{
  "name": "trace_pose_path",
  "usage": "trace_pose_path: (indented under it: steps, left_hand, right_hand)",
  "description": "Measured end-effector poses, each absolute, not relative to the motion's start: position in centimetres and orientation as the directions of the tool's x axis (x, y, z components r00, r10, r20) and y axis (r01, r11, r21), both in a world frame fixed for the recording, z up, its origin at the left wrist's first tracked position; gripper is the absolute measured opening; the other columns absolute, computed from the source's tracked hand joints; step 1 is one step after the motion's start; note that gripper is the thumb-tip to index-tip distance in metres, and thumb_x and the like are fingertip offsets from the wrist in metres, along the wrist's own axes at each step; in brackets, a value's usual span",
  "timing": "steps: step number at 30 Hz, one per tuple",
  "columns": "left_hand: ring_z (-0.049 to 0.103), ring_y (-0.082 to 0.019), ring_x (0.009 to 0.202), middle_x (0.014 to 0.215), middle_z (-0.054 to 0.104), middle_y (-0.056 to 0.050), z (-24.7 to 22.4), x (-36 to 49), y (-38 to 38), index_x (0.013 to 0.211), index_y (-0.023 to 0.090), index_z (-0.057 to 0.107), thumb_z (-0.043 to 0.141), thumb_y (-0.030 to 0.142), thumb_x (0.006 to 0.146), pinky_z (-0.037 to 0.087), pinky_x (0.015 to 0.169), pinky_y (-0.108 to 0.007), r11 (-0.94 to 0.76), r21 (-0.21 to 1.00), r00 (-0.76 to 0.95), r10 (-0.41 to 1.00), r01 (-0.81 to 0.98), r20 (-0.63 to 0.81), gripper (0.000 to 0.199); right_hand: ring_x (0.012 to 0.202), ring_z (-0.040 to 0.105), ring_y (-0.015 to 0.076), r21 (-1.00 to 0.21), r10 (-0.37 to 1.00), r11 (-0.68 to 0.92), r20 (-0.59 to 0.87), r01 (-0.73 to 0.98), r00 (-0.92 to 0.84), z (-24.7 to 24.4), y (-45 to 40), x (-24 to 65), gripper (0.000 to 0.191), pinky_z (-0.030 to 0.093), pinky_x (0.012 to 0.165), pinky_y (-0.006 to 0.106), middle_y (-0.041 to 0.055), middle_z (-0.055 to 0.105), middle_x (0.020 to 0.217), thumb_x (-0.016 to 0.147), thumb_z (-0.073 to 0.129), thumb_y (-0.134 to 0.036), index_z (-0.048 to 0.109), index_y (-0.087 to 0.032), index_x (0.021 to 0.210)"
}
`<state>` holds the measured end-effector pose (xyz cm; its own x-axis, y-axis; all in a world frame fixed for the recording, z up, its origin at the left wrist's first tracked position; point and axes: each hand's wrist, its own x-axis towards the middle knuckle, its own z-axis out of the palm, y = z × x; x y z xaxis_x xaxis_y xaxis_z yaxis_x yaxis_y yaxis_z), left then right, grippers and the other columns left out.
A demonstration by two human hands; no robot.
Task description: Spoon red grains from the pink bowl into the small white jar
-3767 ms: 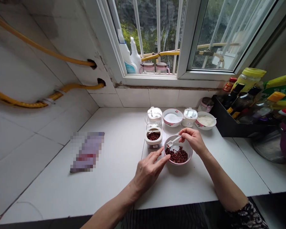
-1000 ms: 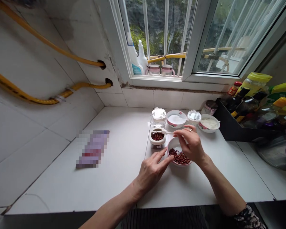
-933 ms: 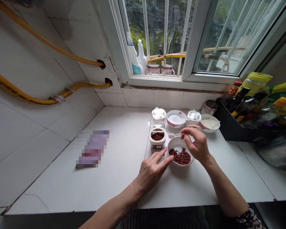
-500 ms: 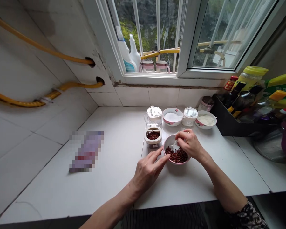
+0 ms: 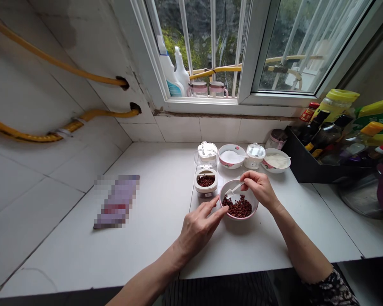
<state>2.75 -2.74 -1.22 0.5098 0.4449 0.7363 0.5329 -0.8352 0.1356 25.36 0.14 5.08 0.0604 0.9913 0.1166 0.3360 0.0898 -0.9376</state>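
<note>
A white spoon [image 5: 230, 194] is pinched in my right hand [image 5: 258, 187], its scoop inside a pink-rimmed bowl [image 5: 255, 211]. Dark red peppercorn-like grains [image 5: 239, 207] lie in the lower part of that bowl. With fingers spread, my left hand [image 5: 199, 225] touches the bowl's left rim. Just left and behind the bowl stands an open-topped container [image 5: 206, 191] holding similar dark red grains.
Behind are a lidded container [image 5: 207, 151], a bowl of white powder [image 5: 231, 156], another lidded container [image 5: 254, 156] and a bowl of pale contents [image 5: 276, 161]. A black bin of bottles [image 5: 298, 163] stands right; a blurred purple packet [image 5: 118, 202] lies left.
My right hand has shifted slightly up and right, lifting the spoon so that its scoop shows above the grains. My left hand remains at the rim.
</note>
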Motion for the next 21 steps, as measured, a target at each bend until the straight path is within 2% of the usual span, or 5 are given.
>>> trace_pose_path:
  steps: [7,14,18,21]
  left_hand:
    - [0.070,-0.019,0.094,0.123,0.067,-0.014,-1.3,2.7,-2.7,0.115,0.022,0.069,0.052,0.014,0.096,0.059,0.073,-0.028,-0.835,0.126,0.518,0.443,0.535,0.732,0.026]
    - [0.069,-0.020,0.094,0.121,0.068,-0.014,-1.4,2.8,-2.7,0.114,0.021,0.069,0.052,0.015,0.096,0.059,0.072,-0.028,-0.835,0.125,0.512,0.439,0.536,0.738,0.025]
    - [0.070,-0.020,0.092,0.119,0.069,-0.015,-1.3,2.9,-2.7,0.113,0.020,0.069,0.052,0.015,0.097,0.058,0.071,-0.029,-0.832,0.116,0.503,0.432,0.542,0.749,0.024]
    - [0.069,-0.020,0.091,0.118,0.069,-0.015,-1.3,2.9,-2.7,0.112,0.021,0.070,0.050,0.015,0.097,0.058,0.070,-0.028,-0.830,0.096,0.506,0.423,0.550,0.752,0.025]
  right_hand:
    - [0.053,0.060,0.0144,-0.988,0.995,0.057,0.068,0.145,0.075,5.3,0.5,25.6,0.013,0.050,0.059,0.028,0.0003,0.066,0.053,0.069,0.058,-0.029,0.065,-0.018,0.070]
    - [0.063,0.065,0.0161,-0.986,0.988,0.125,0.134,0.112,0.078,5.4,0.5,24.6,0.023,0.053,0.067,0.031,0.0039,0.072,0.068,0.077,0.063,-0.040,0.065,-0.018,0.083]
    - [0.078,0.070,0.0195,-0.924,0.945,0.292,0.319,0.247,0.075,5.6,0.1,22.5,0.019,0.054,0.077,0.035,0.0062,0.075,0.082,0.089,0.056,-0.037,0.064,-0.020,0.094]
    - [0.080,0.070,0.0194,-0.716,0.841,0.502,0.535,0.486,-0.080,5.6,-0.2,21.2,0.016,0.047,0.094,0.042,0.0050,0.077,0.085,0.094,0.050,-0.024,0.065,-0.022,0.095]
